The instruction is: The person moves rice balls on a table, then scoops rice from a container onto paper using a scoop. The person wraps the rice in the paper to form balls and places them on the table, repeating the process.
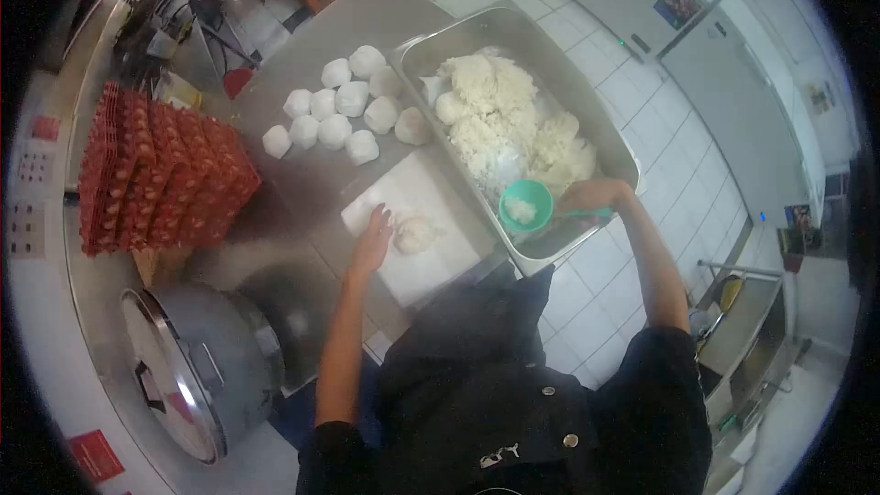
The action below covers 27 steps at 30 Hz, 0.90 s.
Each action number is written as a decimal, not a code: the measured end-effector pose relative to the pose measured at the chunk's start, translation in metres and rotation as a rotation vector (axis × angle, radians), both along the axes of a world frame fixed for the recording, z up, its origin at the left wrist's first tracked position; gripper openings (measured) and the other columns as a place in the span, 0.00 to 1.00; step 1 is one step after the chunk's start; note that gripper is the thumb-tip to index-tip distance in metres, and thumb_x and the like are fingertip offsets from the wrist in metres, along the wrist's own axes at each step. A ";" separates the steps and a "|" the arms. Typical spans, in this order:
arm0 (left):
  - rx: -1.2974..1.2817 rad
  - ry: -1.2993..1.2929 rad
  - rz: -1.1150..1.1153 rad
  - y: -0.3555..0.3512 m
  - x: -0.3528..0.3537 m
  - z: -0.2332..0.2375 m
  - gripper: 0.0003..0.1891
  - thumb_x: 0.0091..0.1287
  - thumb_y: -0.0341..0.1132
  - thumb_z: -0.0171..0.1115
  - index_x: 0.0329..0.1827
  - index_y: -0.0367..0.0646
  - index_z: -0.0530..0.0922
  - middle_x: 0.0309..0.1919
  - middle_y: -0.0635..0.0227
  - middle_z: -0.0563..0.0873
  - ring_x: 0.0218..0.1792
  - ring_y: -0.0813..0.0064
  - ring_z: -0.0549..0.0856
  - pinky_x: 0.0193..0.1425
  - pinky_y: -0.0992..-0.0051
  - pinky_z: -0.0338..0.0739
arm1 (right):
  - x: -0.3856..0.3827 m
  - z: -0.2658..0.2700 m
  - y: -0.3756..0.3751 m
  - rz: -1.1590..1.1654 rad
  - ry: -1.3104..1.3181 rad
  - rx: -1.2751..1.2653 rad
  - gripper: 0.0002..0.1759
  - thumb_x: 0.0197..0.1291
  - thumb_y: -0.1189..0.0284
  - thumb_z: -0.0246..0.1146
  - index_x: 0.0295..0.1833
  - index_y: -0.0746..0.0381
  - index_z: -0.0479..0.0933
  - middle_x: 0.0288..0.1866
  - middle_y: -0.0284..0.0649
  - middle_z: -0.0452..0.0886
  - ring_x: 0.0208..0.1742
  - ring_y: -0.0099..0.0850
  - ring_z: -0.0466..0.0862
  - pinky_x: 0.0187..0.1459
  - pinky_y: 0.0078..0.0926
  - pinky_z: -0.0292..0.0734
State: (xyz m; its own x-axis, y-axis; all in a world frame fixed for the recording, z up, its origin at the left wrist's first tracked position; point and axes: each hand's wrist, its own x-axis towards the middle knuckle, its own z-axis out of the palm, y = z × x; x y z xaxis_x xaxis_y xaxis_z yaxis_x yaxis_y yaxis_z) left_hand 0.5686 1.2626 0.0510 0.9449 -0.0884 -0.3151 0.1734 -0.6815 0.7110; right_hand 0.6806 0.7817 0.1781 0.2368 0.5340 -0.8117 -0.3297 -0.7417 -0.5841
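- Your right hand (pixel 596 194) clasps the green cup's (pixel 547 200) handle at one o'clock; carry it level.
- Your left hand (pixel 370 243), fingers apparently apart, is at eleven, beside the pale lump (pixel 414 235).

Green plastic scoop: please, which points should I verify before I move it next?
1. Green plastic scoop held by right hand: ok.
2. Small white food portion inside scoop: ok.
3. White rectangular board bare: not ok, a pale rounded lump lies on it.
4. Left hand beside lump: ok; touching it: cannot tell.
5. White food mass remaining in rectangular steel tray: ok.
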 end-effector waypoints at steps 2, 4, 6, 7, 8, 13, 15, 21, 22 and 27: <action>-0.117 0.062 0.080 -0.009 0.002 0.016 0.31 0.74 0.39 0.47 0.80 0.45 0.58 0.71 0.54 0.76 0.73 0.56 0.73 0.77 0.65 0.62 | -0.002 0.016 -0.001 -0.045 -0.091 0.002 0.21 0.73 0.55 0.58 0.48 0.62 0.86 0.19 0.31 0.76 0.13 0.18 0.69 0.16 0.19 0.66; -0.214 0.066 0.132 0.004 0.001 0.002 0.32 0.73 0.38 0.49 0.81 0.46 0.58 0.71 0.57 0.77 0.73 0.61 0.73 0.76 0.65 0.63 | -0.005 0.031 0.012 -0.048 -0.206 0.043 0.22 0.74 0.55 0.57 0.49 0.61 0.87 0.18 0.32 0.76 0.14 0.18 0.72 0.17 0.20 0.67; -0.356 0.106 0.243 0.012 0.004 -0.007 0.31 0.73 0.37 0.49 0.80 0.47 0.59 0.69 0.57 0.78 0.71 0.61 0.74 0.75 0.64 0.65 | -0.018 0.048 0.036 -0.171 -0.194 0.069 0.21 0.76 0.58 0.53 0.53 0.62 0.84 0.21 0.34 0.78 0.17 0.21 0.76 0.19 0.22 0.70; -0.431 0.119 0.288 0.014 0.004 -0.008 0.31 0.73 0.37 0.49 0.80 0.47 0.60 0.69 0.57 0.79 0.71 0.62 0.75 0.74 0.63 0.65 | -0.028 0.061 0.054 -0.277 -0.162 0.051 0.21 0.76 0.60 0.52 0.55 0.63 0.83 0.22 0.35 0.78 0.19 0.22 0.77 0.20 0.23 0.71; -0.468 0.066 0.303 0.016 -0.001 -0.008 0.30 0.73 0.36 0.49 0.80 0.47 0.60 0.68 0.57 0.79 0.70 0.62 0.75 0.73 0.63 0.66 | -0.041 0.047 0.065 -0.281 -0.299 0.125 0.21 0.76 0.61 0.52 0.55 0.65 0.82 0.23 0.36 0.79 0.19 0.23 0.78 0.21 0.24 0.72; -0.648 -0.068 0.480 0.023 -0.028 -0.005 0.29 0.74 0.35 0.49 0.79 0.48 0.62 0.67 0.55 0.80 0.68 0.63 0.77 0.70 0.63 0.69 | -0.094 0.036 0.164 -0.457 -0.405 0.069 0.21 0.76 0.60 0.49 0.47 0.68 0.77 0.25 0.45 0.82 0.26 0.35 0.85 0.30 0.36 0.79; -0.609 -0.032 0.575 0.020 -0.041 0.007 0.29 0.74 0.35 0.49 0.79 0.48 0.62 0.67 0.56 0.80 0.67 0.63 0.77 0.70 0.62 0.70 | -0.110 0.004 0.193 -0.420 -0.654 -0.034 0.19 0.76 0.61 0.49 0.48 0.67 0.76 0.27 0.51 0.83 0.29 0.43 0.86 0.33 0.42 0.81; -0.567 -0.023 0.674 0.018 -0.077 0.004 0.27 0.73 0.36 0.55 0.75 0.45 0.67 0.67 0.59 0.78 0.66 0.63 0.76 0.70 0.61 0.70 | -0.149 -0.067 0.247 -0.185 -1.102 -0.037 0.14 0.71 0.71 0.53 0.58 0.64 0.66 0.40 0.56 0.82 0.37 0.52 0.87 0.36 0.52 0.83; -0.539 -0.038 0.660 0.016 -0.077 0.001 0.26 0.73 0.37 0.56 0.74 0.44 0.69 0.67 0.59 0.78 0.67 0.63 0.76 0.70 0.61 0.70 | -0.153 -0.080 0.250 -0.100 -1.076 -0.066 0.14 0.70 0.73 0.53 0.58 0.63 0.64 0.42 0.55 0.82 0.38 0.52 0.87 0.36 0.51 0.83; -0.019 -0.465 0.407 -0.033 -0.046 0.015 0.20 0.71 0.37 0.60 0.64 0.43 0.77 0.61 0.54 0.80 0.64 0.56 0.76 0.69 0.60 0.68 | -0.167 -0.129 0.254 0.056 -1.055 -0.184 0.11 0.69 0.73 0.52 0.54 0.61 0.63 0.39 0.53 0.81 0.36 0.52 0.88 0.34 0.46 0.86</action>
